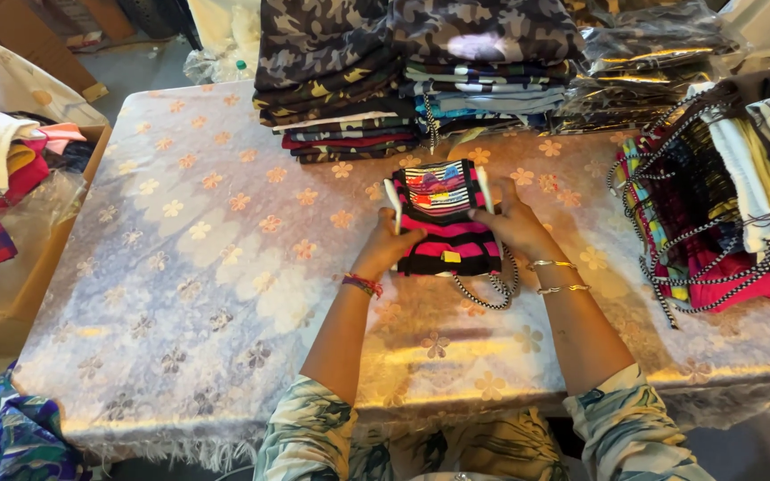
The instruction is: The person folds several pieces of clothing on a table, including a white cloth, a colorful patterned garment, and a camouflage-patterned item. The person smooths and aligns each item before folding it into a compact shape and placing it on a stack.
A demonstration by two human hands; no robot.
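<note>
A folded pink-and-black striped garment (446,223) with white trim and a black-and-white drawstring lies on the flower-patterned table cover (207,240). My left hand (391,248) grips its left side, fingers curled over the edge. My right hand (511,223) holds its right side. Both wrists wear bangles; a red thread band is on the left one.
Stacks of folded camouflage and striped garments (403,80) stand at the back. Plastic-wrapped packs (643,71) sit at the back right. A loose heap of corded garments (724,196) lies on the right. A cardboard box with clothes (11,178) stands to the left.
</note>
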